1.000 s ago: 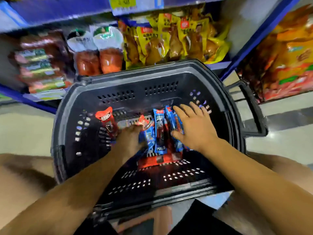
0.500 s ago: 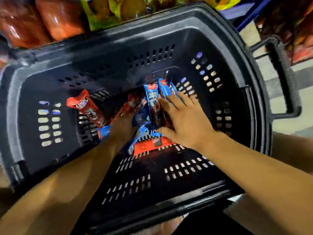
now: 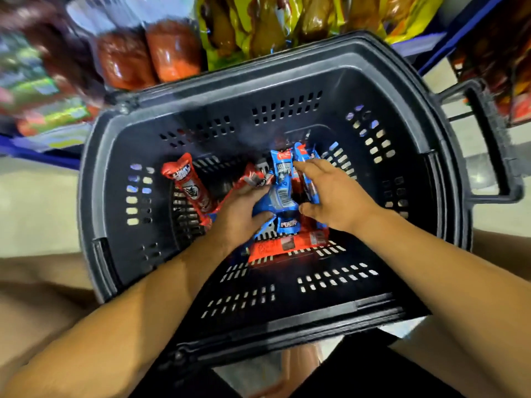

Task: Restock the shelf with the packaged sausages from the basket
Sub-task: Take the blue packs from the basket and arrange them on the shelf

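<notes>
A black plastic basket (image 3: 96,196) sits in front of me with packaged sausages on its floor. One red packet (image 3: 191,188) leans at the left, apart from my hands. A bunch of blue packets (image 3: 283,179) stands in the middle. Another red packet (image 3: 287,246) lies flat just nearer to me. My left hand (image 3: 240,215) grips the bunch from the left, thumb under and fingers over it. My right hand (image 3: 333,196) closes on the same bunch from the right, fingers across the blue packets. The shelf (image 3: 37,150) runs behind the basket.
Blurred packaged foods fill the shelf: red-orange packs (image 3: 149,53) at the back left, yellow packs (image 3: 273,21) at the back centre. The basket's handle (image 3: 488,139) sticks out to the right. More goods (image 3: 514,61) hang at the far right. My knees flank the basket.
Both hands have drawn together around the blue packets, the left shifting from the red packets to the blue bunch. The view has tipped so more of the shelf shows than half a second ago.
</notes>
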A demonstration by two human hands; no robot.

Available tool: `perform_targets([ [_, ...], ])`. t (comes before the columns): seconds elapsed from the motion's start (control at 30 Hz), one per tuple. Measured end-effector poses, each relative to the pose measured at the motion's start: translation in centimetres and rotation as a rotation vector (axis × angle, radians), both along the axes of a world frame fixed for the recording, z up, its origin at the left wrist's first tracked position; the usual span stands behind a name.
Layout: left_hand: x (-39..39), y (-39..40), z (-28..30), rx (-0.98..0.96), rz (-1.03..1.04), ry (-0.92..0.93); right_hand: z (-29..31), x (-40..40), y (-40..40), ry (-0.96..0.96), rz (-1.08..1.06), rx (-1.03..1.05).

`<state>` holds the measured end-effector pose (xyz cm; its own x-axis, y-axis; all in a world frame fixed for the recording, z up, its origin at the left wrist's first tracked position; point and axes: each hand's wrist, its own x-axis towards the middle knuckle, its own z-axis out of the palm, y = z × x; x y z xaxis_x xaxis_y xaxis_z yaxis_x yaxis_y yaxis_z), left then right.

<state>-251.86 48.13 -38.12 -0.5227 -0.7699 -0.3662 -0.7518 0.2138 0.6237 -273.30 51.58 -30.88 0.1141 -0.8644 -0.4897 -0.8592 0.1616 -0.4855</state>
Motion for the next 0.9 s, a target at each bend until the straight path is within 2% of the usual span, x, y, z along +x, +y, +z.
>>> perform_targets([
  [0.1,0.3,0.5,2.5,0.005,0.016,0.086,1.1,0.2,-0.2,-0.119,0.079,-0.065],
  [0.23,1.4,1.2,5.2,0.099,0.068,0.264,2.6,0.7,0.0,-0.171,0.220,-0.151],
  [0.37,1.7,1.6,7.1,0.247,0.144,0.281,3.0,1.0,0.9,-0.060,0.237,-0.356],
  [0.47,1.4,1.7,7.6,0.246,0.135,0.222,2.8,0.6,1.1,0.021,0.171,-0.498],
  [0.67,2.3,2.1,7.6,0.151,0.077,0.100,2.8,-0.8,0.5,0.005,-0.218,-0.331],
  [0.8,3.7,1.9,7.6,0.144,0.038,0.027,2.7,-1.0,1.0,-0.027,-0.342,-0.159],
  [0.9,4.0,0.9,8.6,0.162,-0.003,-0.006,2.3,-1.1,1.1,-0.137,-0.354,-0.076],
])
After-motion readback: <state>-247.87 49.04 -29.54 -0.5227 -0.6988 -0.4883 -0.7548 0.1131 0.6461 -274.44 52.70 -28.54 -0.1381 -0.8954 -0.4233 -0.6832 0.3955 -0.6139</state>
